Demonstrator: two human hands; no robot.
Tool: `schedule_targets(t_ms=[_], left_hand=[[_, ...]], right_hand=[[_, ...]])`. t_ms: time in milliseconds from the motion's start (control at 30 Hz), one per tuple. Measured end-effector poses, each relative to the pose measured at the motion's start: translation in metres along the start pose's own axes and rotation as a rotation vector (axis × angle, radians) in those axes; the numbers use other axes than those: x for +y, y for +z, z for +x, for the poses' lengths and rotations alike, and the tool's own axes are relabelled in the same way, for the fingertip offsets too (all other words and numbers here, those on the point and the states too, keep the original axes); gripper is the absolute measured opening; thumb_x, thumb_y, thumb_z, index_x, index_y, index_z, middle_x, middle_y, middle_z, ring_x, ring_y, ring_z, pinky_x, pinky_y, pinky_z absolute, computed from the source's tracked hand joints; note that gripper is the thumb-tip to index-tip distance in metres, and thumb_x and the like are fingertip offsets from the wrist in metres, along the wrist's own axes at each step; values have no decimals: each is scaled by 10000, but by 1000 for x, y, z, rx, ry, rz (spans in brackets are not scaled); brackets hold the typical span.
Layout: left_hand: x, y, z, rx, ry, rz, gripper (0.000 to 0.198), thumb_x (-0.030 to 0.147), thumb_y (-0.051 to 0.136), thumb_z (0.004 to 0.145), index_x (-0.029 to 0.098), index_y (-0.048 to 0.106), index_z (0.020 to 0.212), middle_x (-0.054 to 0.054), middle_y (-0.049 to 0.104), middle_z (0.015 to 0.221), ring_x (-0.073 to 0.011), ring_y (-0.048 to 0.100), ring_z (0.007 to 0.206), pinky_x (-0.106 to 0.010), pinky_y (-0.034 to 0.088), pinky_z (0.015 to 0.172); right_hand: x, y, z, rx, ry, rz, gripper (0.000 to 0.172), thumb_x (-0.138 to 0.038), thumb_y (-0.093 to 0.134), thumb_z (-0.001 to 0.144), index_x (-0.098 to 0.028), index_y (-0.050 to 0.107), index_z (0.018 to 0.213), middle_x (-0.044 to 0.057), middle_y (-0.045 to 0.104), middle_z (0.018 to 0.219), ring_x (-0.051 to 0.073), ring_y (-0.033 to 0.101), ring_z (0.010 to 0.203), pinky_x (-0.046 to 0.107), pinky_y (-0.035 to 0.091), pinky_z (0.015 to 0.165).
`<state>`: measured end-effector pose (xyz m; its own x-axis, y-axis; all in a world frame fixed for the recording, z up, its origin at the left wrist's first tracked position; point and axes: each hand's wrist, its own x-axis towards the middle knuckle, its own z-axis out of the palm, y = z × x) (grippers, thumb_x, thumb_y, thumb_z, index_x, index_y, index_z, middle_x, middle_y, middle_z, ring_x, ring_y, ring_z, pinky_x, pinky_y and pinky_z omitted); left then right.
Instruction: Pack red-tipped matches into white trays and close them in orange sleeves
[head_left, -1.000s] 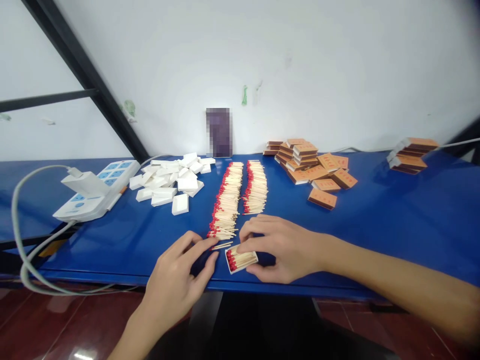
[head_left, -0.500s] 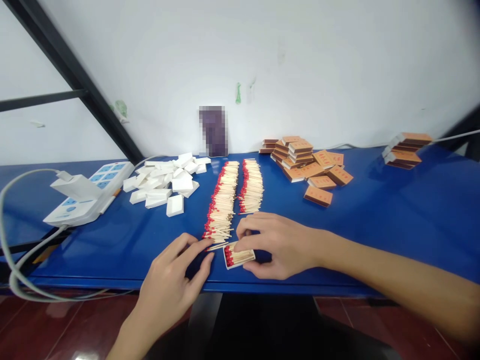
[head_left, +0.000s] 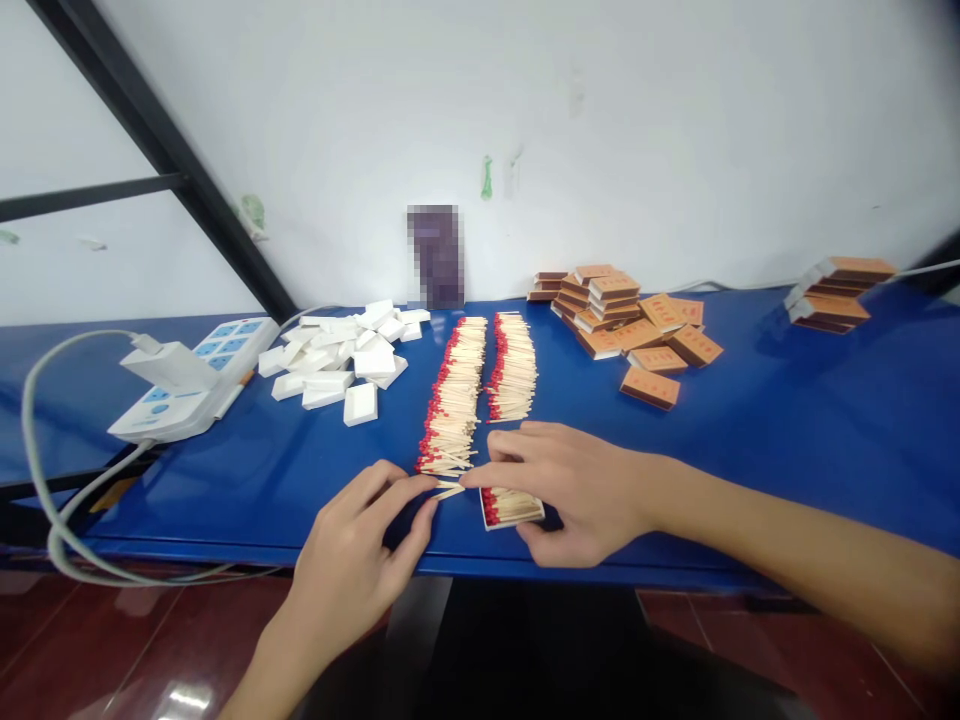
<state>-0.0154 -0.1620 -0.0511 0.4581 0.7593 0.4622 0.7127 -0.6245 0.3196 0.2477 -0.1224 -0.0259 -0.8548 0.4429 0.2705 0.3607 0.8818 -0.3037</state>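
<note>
My left hand (head_left: 364, 545) has its index finger and thumb closed on the head ends of a few loose matchsticks (head_left: 450, 490), whose heads are hidden. My right hand (head_left: 574, 490) holds a white matchbox tray (head_left: 513, 523) between thumb and curled fingers, while its index fingertip touches the bare ends of those loose sticks. Red-headed matches (head_left: 510, 503) fill the tray, heads to the left. Just beyond my hands lies a long row of matches (head_left: 457, 395), with a shorter row (head_left: 514, 370) to its right.
White empty trays (head_left: 322, 355) are heaped at left, beside a power strip (head_left: 202, 375) with a plugged-in charger and cable. Orange matchbox sleeves (head_left: 615, 310) pile up right of the rows. A stack of matchboxes (head_left: 840, 290) stands far right on the blue table (head_left: 750, 440).
The filled tray has shifted slightly right relative to the match rows. My right index finger has moved from over the tray's matches to the loose sticks at my left fingertips.
</note>
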Motion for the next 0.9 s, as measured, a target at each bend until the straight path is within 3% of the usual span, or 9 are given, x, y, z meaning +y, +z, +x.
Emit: schedule_targets(t_ms=[900], left_hand=[[1, -2, 1, -1, 6, 14, 185, 273, 553, 985, 192, 679, 1094, -38, 616, 941, -148, 629, 831, -259, 500, 752]], right_hand=[[0, -1, 1, -66, -3, -30, 463, -241, 565, 794, -166, 638, 1245, 31, 522, 859, 167, 436, 686, 313, 343, 668]])
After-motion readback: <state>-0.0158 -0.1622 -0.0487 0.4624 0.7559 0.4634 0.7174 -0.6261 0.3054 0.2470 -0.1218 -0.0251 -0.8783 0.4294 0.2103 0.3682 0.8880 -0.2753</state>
